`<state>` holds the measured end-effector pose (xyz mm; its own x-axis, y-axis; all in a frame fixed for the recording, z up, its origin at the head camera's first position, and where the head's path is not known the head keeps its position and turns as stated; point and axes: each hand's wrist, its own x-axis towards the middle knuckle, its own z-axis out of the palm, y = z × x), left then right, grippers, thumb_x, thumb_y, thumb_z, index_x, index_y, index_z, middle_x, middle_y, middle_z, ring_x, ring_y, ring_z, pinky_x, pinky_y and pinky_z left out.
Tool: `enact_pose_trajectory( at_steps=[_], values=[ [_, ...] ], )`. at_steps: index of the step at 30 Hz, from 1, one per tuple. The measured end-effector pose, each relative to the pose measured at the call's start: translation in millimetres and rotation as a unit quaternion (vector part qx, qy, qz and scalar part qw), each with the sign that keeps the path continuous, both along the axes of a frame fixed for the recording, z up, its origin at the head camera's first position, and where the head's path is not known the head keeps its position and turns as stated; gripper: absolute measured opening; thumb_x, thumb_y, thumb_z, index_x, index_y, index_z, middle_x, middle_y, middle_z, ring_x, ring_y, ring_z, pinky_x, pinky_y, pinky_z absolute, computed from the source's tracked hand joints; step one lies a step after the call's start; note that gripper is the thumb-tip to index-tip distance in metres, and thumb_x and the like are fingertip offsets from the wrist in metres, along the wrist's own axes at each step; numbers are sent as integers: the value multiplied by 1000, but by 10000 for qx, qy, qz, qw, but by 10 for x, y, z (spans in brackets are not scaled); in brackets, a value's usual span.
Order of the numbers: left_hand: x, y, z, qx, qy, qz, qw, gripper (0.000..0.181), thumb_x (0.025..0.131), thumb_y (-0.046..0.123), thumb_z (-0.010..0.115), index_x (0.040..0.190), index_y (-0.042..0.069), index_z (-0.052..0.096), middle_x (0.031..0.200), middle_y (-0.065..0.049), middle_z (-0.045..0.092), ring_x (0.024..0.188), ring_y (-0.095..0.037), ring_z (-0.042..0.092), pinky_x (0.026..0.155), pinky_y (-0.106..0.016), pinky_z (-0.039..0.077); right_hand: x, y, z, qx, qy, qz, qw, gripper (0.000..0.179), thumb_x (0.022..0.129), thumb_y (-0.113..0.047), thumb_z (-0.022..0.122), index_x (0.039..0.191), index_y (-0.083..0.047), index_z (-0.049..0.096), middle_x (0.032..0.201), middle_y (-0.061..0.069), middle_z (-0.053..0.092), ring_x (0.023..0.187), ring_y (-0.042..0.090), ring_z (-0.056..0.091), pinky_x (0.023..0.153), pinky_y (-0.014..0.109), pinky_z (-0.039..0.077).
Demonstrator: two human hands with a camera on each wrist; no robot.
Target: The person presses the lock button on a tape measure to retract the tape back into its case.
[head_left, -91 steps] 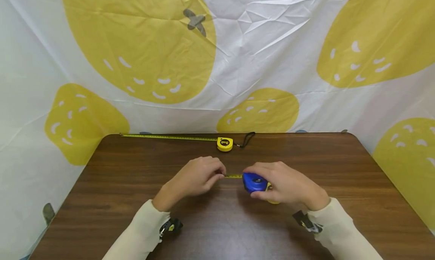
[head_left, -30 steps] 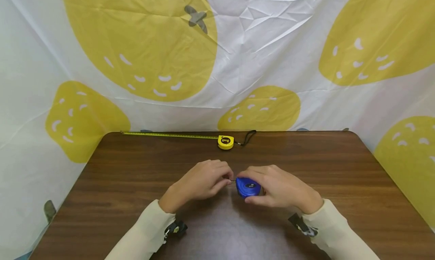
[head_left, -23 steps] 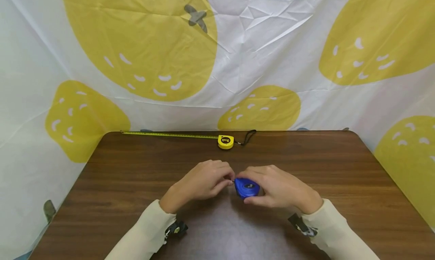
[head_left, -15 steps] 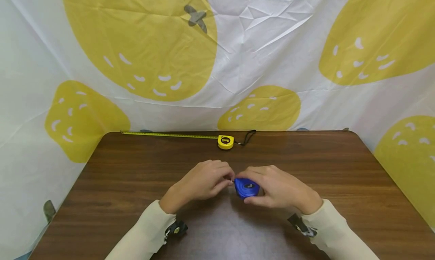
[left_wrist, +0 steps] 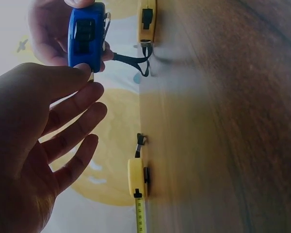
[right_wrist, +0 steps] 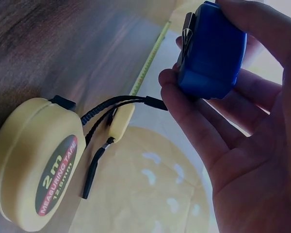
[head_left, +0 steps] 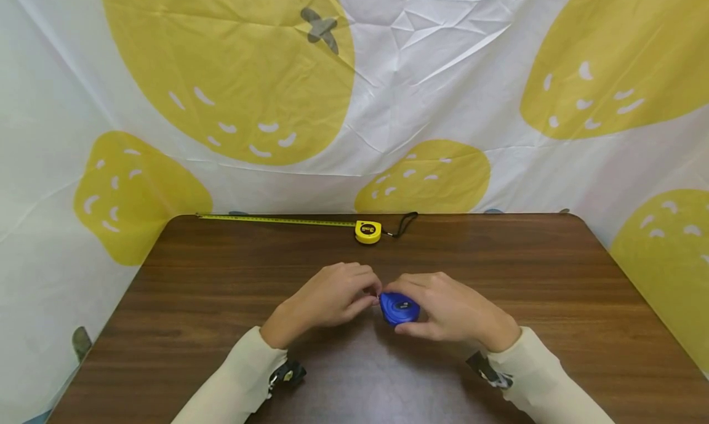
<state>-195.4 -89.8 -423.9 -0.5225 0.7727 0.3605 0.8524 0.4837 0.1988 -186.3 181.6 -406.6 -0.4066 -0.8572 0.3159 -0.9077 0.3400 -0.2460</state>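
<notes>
My right hand (head_left: pixel 454 307) grips a blue tape measure (head_left: pixel 400 309) above the table, thumb on one side and fingers on the other. At its mouth, the thumb and index finger of my left hand (head_left: pixel 327 295) pinch the tape's end. In the left wrist view only a sliver of the blade shows below the blue case (left_wrist: pixel 85 36); the other left fingers are spread apart. A yellow tape measure (right_wrist: pixel 39 160), marked 2 m, lies near my right hand in the right wrist view; the head view hides it behind that hand.
Another yellow tape measure (head_left: pixel 368 232) lies near the table's back edge, its blade (head_left: pixel 277 220) drawn out to the left and a black wrist strap (head_left: pixel 407 224) on its right. A fruit-patterned cloth (head_left: pixel 277 104) hangs behind the brown wooden table (head_left: pixel 221 276).
Three seconds ago a short length of blade stretched between my hands. My right hand has come left with the blue case, almost up to my left fingertips, and that blade is nearly all inside.
</notes>
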Motion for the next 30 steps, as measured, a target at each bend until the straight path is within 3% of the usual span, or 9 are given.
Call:
enact_pose_trajectory(
  at_steps=[17, 30],
  values=[
    [-27, -4, -63, -58, -40, 95, 9999, 13, 103, 22, 79, 114, 13, 78, 110, 2, 76, 102, -17, 73, 90, -37, 59, -6, -41, -80, 90, -59, -162, 9998, 52, 94, -28, 89, 134, -2, 67, 118, 2, 73, 100, 12, 72, 85, 34, 62],
    [-29, -11, -93, -314, -495, 411, 9974, 16, 104, 24, 79, 115, 13, 79, 111, 1, 75, 102, -19, 73, 92, -40, 60, 6, -98, -149, 532, -203, -368, 9977, 52, 94, -33, 88, 131, -2, 69, 116, 4, 73, 97, 14, 72, 84, 37, 61]
  ],
)
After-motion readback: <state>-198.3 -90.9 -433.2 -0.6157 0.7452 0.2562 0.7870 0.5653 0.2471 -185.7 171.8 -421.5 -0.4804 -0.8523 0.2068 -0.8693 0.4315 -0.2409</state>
